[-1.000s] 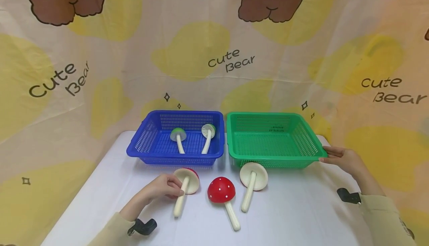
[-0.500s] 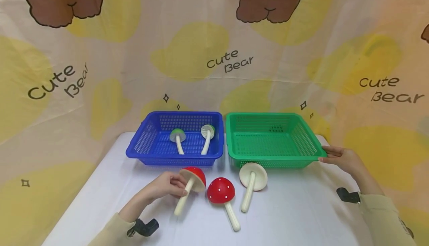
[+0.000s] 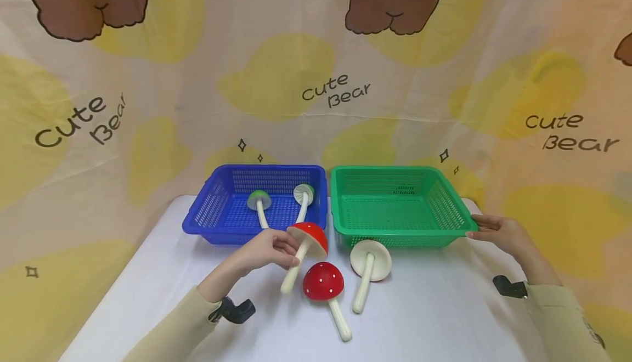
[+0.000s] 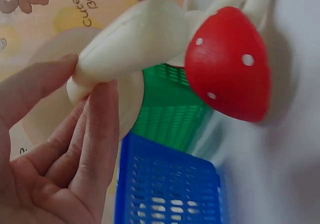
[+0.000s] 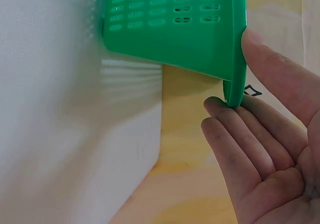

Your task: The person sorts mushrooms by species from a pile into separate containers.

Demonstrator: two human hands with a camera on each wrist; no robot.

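Observation:
My left hand (image 3: 272,248) pinches the cream stem of a red-capped toy mushroom (image 3: 317,235) between thumb and fingers, raised in front of the blue basket (image 3: 209,230). In the left wrist view the stem (image 4: 135,42) lies between thumb and fingertips, with the pale underside of its cap behind. A second red mushroom (image 3: 323,282) with white dots lies on the table just below it. To its right a third mushroom (image 3: 371,259) shows its cream underside. At the corner of the green basket (image 3: 405,230), my right hand (image 3: 500,235) holds the rim (image 5: 239,49), thumb on one side and fingers on the other.
Two green-capped toy mushrooms, one on the left (image 3: 259,200) and one on the right (image 3: 304,194), lie inside the blue basket. Both baskets stand side by side at the back of the white table (image 3: 419,318). A printed bear curtain (image 3: 276,77) hangs behind.
My left hand has lifted the red-capped mushroom off the table and carried it right and forward, tilting its cap to show the red top. The right hand stays at the green basket's corner.

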